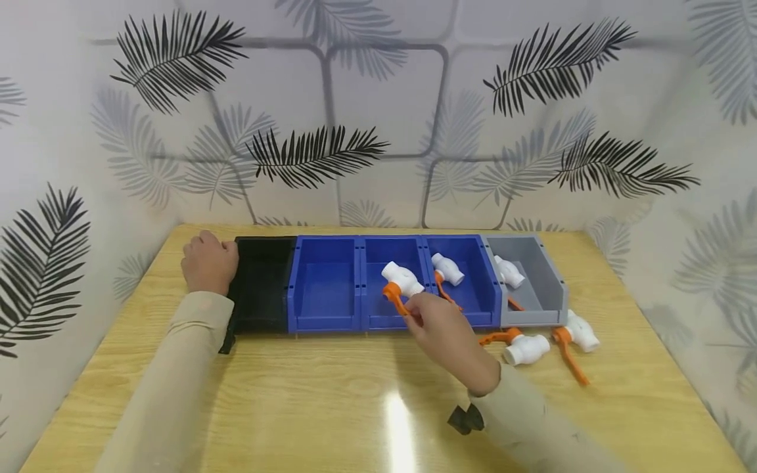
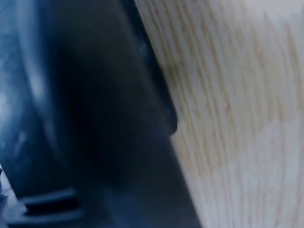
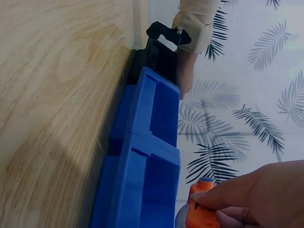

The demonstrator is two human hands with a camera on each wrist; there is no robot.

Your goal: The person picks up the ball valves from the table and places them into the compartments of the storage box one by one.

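Two tan sleeves [image 1: 168, 387] come up from the bottom of the frame, one at the lower left and one at the lower right. A pale wall [image 1: 378, 98] with black and gray leaf pictures fills the top. Below it is a yellow wood table [image 1: 296, 407] with a shiny white spot low in the middle. A row of bins [image 1: 390, 323] goes across the center: a black bin [image 1: 263, 323] on the left, three blue ones, then a gray bin [image 1: 535, 318]. The left hand [image 1: 208, 263], left of center, has curled fingers at the black bin's left edge; I cannot tell if it grips the rim. The right hand [image 1: 449, 335], just right of center, pinches the orange handle [image 1: 399, 303] of a white valve [image 1: 405, 279] with thumb and finger. That valve is up over the middle blue bin. Another valve [image 1: 448, 269] sits in the blue bin to its right, and one more [image 1: 510, 272] is in the gray bin. Two others lie on the table at the right, one [image 1: 529, 349] in front of the gray bin and one [image 1: 582, 330] by its right corner.
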